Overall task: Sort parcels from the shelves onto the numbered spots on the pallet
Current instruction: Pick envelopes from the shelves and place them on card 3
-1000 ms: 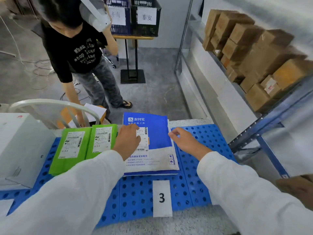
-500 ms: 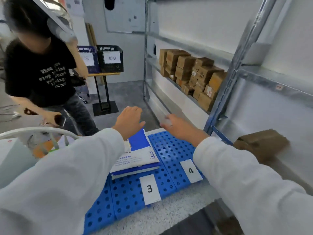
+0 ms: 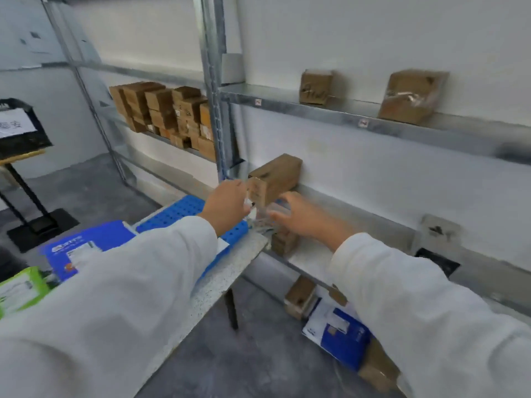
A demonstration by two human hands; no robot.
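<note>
Head view, parcel: a brown cardboard parcel is standing on the middle shelf against the wall. It is at 12 o'clock from my hands and at 2 o'clock from the blue pallet.
Head view, left hand: my left hand is hovering at the parcel's 8 o'clock, just beside its near face. Its fingers are hiding behind the knuckles in blur, so I cannot tell whether they are gripping anything.
Head view, right hand: my right hand is hovering at the parcel's 5 o'clock with thumb and fingers spread apart, holding nothing I can make out.
Head view, handling: I am judging it a stiff, fairly light box with a matte skin that is not slippery.
Head view, where to hold: I am planning palms on opposite side faces, at 9 and 3 o'clock, low down.
Head view, doubt: something pale is blurring between my hands, and I cannot identify it.
</note>
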